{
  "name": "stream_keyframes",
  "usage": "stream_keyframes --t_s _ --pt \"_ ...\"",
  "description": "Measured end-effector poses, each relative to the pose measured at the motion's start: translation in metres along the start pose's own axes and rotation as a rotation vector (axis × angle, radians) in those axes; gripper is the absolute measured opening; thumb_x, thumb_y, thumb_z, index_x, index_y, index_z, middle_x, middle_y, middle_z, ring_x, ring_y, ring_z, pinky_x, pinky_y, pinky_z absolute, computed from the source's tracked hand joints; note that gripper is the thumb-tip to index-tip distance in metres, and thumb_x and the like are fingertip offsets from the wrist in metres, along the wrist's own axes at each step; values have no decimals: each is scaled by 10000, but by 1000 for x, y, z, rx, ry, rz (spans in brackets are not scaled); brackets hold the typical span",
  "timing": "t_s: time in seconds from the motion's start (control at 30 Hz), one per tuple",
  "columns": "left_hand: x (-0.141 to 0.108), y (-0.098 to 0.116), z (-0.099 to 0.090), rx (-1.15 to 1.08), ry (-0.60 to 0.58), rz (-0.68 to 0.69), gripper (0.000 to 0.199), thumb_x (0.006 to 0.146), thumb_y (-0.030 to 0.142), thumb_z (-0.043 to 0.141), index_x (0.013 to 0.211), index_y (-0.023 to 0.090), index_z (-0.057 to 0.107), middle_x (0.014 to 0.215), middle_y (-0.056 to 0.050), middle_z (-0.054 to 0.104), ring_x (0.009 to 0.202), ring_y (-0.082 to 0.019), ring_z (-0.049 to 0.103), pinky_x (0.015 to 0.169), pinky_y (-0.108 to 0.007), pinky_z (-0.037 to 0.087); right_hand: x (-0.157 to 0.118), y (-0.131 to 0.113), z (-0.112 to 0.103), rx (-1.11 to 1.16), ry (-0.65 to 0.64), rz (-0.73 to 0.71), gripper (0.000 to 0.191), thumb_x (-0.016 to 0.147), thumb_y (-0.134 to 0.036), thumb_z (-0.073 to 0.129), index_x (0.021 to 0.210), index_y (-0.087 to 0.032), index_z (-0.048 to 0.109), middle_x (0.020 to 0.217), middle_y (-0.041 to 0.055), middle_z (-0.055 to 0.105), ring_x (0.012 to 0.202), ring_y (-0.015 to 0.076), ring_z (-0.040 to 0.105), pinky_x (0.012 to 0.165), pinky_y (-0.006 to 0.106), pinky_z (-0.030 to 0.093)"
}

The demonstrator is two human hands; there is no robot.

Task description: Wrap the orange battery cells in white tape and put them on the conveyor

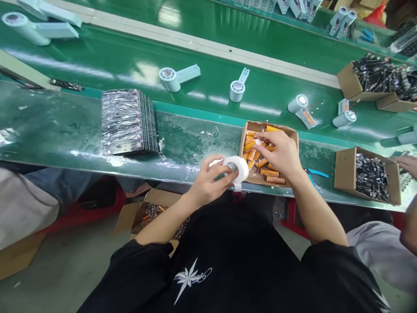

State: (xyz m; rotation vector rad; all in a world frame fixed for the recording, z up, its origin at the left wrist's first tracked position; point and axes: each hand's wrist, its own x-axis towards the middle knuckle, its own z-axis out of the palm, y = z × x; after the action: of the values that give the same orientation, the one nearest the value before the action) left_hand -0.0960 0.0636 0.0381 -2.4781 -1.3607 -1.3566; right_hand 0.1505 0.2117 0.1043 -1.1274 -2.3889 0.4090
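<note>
My left hand [211, 180] is closed around a roll of white tape [241, 170], fingers through its core. A loose end of tape hangs below the roll. Over a cardboard box [296, 135] of orange cylindrical batteries [260, 163], my right hand [282, 152] pinches a small white piece [258, 141] between thumb and finger. That piece looks like a bit of tape; whether a battery is gripped with it, I cannot tell. The batteries lie loosely in several directions, partly hidden by the right hand.
A stack of dark circuit panels [122, 121] stands left on the bench. Pale blue handheld fan bodies [237, 90] lie along the green belt [208, 82]. Blue-handled pliers [317, 173] are right of the batteries. Further right, a co-worker's hand [408, 164] is beside a box of circuit boards [371, 176].
</note>
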Motion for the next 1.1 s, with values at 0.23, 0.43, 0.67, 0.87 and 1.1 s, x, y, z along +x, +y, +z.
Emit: stream_keyframes --t_s 0.23,0.43,0.67,0.87,1.1 --pt "4 8 -3 -28 -77 53 432 951 103 780 1311 340 760 1082 -38 756 1381 -299 612 1064 -491 671 -69 -26 -11 249 597 -56 168 999 -397 761 1162 -370 732 1106 63 695 1004 310 787 870 569 708" --pt "11 14 -8 -36 -108 112 377 995 117 738 1315 315 751 1115 -34 745 1404 -290 585 1010 -417 714 -103 -37 -1 356 730 -184 356 920 -276 858 1205 -450 735 1068 23 649 922 275 785 849 536 725" --pt "14 18 -8 -17 -100 139 345 993 179 775 1314 299 743 1141 -41 746 1373 -273 611 1034 -410 701 -133 -64 41 564 656 -150 381 929 -152 803 1185 -428 741 972 3 666 931 248 788 821 452 721" --pt "39 17 -31 214 -150 322 302 1012 171 751 1305 239 717 1193 -26 729 1239 -234 696 1033 -357 690 -132 -57 26 917 247 310 544 924 -609 840 1353 -298 715 1220 112 781 1084 303 795 891 426 705" --pt "73 34 -49 383 -322 539 236 1006 103 687 1196 226 750 1240 -11 727 1293 -188 649 1301 -441 536 -88 -48 -51 613 -222 365 256 902 -457 890 888 -215 810 840 29 819 788 258 796 730 345 679"
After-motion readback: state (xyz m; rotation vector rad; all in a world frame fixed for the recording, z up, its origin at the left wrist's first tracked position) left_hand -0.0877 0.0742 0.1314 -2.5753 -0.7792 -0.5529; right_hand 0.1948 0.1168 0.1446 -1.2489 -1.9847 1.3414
